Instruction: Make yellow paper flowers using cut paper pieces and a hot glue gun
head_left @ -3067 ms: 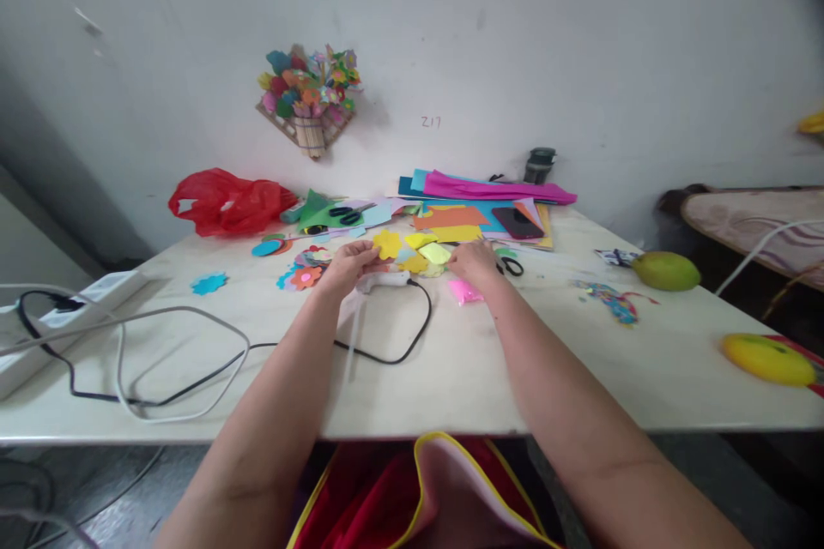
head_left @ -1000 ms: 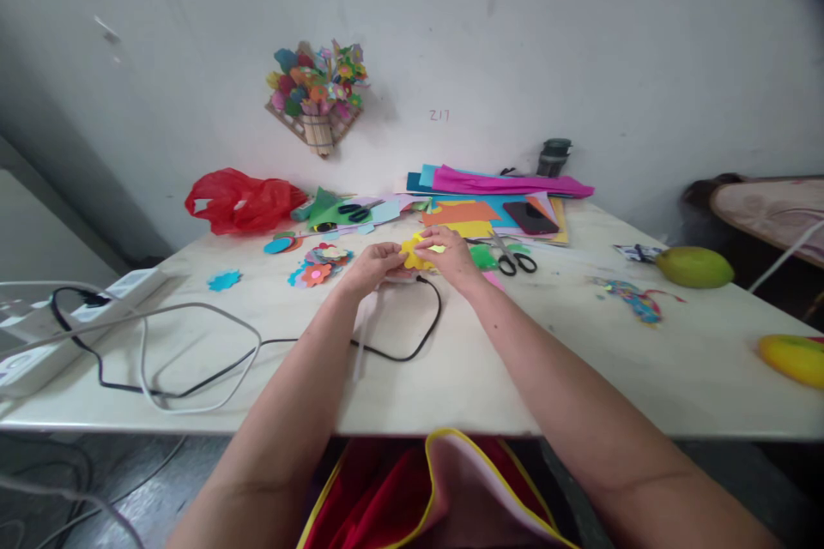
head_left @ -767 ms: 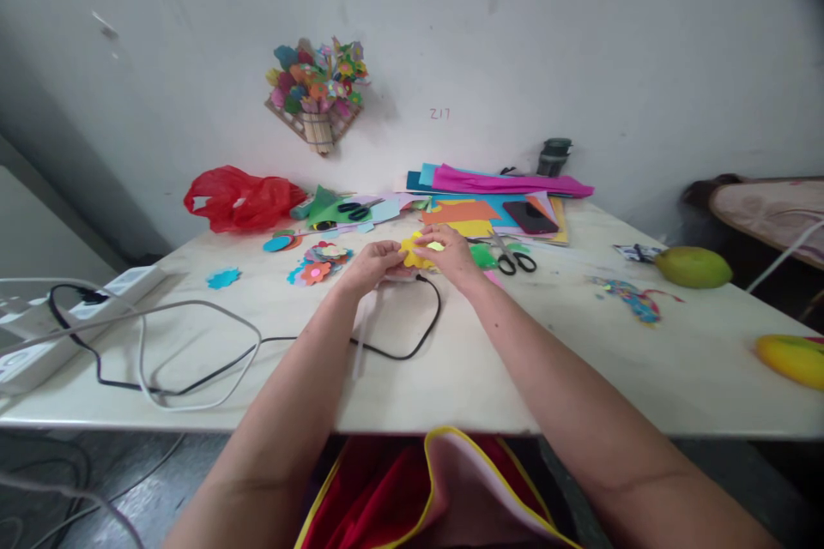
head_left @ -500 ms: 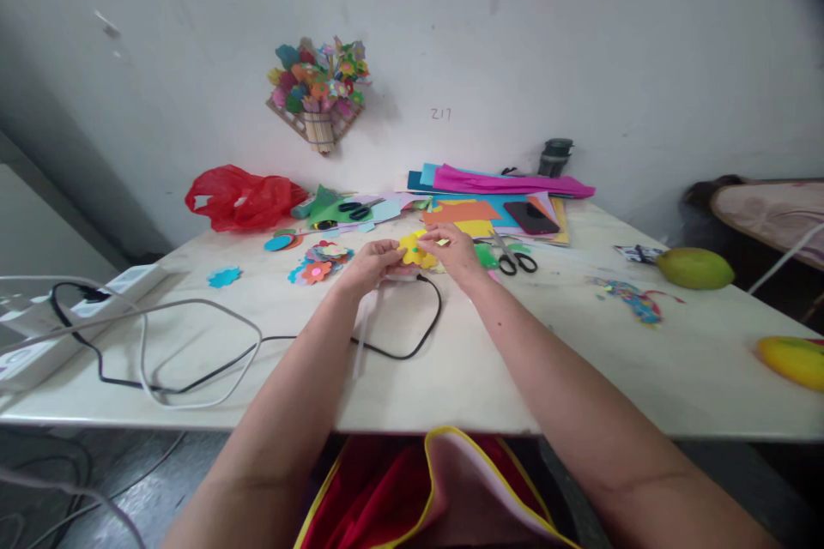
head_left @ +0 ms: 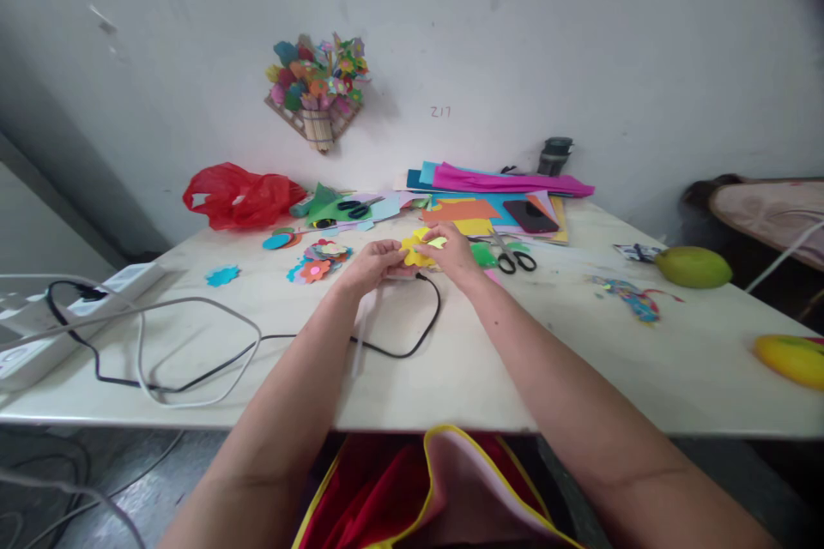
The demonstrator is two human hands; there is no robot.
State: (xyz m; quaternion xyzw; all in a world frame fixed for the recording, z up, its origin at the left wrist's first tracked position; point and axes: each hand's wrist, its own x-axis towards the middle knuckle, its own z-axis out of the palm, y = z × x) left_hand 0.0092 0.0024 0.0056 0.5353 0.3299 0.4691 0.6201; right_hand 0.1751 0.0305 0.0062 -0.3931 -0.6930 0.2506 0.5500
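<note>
Between my two hands, above the middle of the table, is a yellow flower cutout point(head_left: 415, 250). My left hand point(head_left: 377, 264) pinches its left edge between thumb and fingers. On the other side, my right hand point(head_left: 449, 249) has its fingertips closed at the flower's right part, over a small pale green piece. Under my left hand lies a white device, mostly hidden, with a black cord point(head_left: 430, 339) running from its right end and a translucent glue stick point(head_left: 361, 330) sticking out toward me. A pile of flower cutouts point(head_left: 317, 268) lies left of my left hand.
Scissors point(head_left: 513, 258) and green scraps lie right of my right hand. Coloured sheets point(head_left: 463, 211), a phone point(head_left: 530, 216), more scissors point(head_left: 361, 207) and a red plastic bag point(head_left: 241, 193) are behind. A power strip point(head_left: 119, 285) with loose cables is left; a green fruit point(head_left: 693, 267) is right.
The small green dot seen at the flower's centre no longer shows. My right fingers have shifted slightly over the flower, and a pale green piece shows more clearly beside them.
</note>
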